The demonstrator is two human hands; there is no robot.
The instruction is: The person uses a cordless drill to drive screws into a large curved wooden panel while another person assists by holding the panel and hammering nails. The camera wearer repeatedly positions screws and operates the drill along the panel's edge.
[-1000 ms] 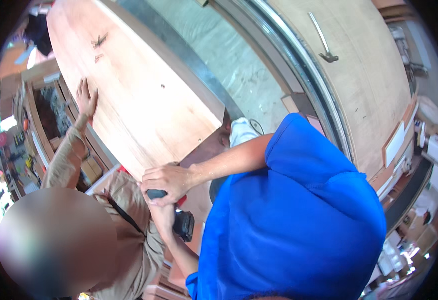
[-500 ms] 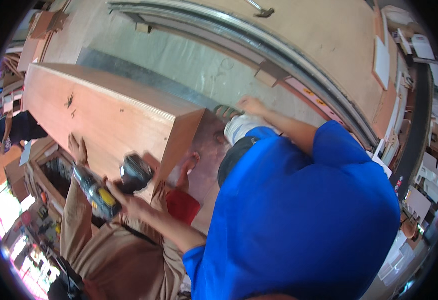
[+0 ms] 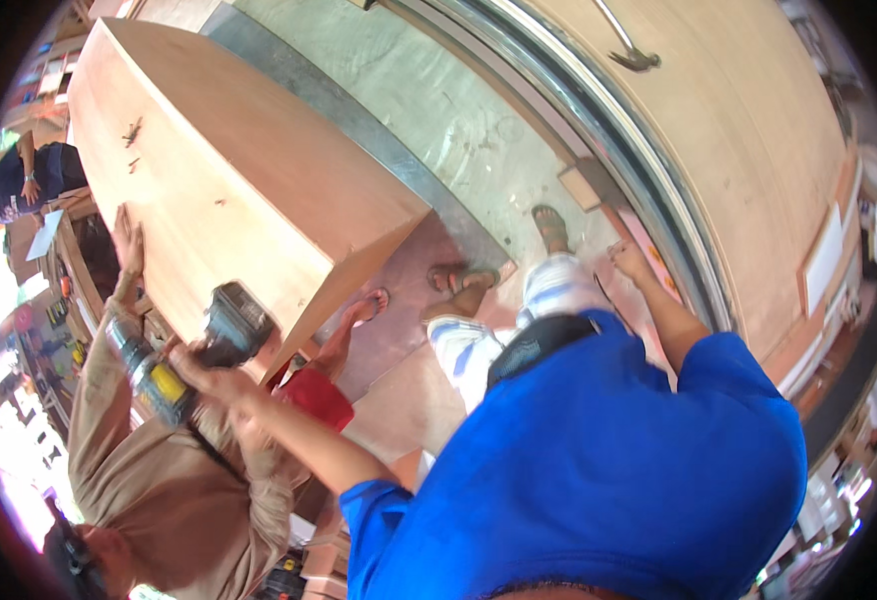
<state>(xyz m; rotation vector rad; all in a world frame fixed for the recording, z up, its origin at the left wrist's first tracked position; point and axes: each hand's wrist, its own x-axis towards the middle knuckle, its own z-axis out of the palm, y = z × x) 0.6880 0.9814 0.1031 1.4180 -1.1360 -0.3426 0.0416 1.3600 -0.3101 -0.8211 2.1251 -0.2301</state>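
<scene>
My left hand (image 3: 211, 378) is closed on a cordless drill (image 3: 164, 388) with a dark body, a yellow patch and a bulky black battery. The drill lies crosswise over the near edge of a long plywood box (image 3: 209, 205). Beside my left wrist a co-worker in a tan shirt (image 3: 174, 490) leans in, with one hand (image 3: 129, 240) flat on the box. Small screws or nails (image 3: 133, 131) lie loose on the pale panel. My right hand (image 3: 631, 260) hangs low near a metal-edged table, its fingers loosely apart and holding nothing.
A claw hammer (image 3: 635, 58) rests on the wide wooden tabletop (image 3: 729, 130) at right, bordered by a metal rail (image 3: 659, 165). Another person in dark clothes (image 3: 37, 182) stands at far left. My sandalled feet (image 3: 551, 228) and a co-worker's foot (image 3: 374, 303) are on the floor.
My right hand has moved right, away from the box's end. The drill and my left hand appear farther left and higher. The view has shifted, bringing the hammer lower.
</scene>
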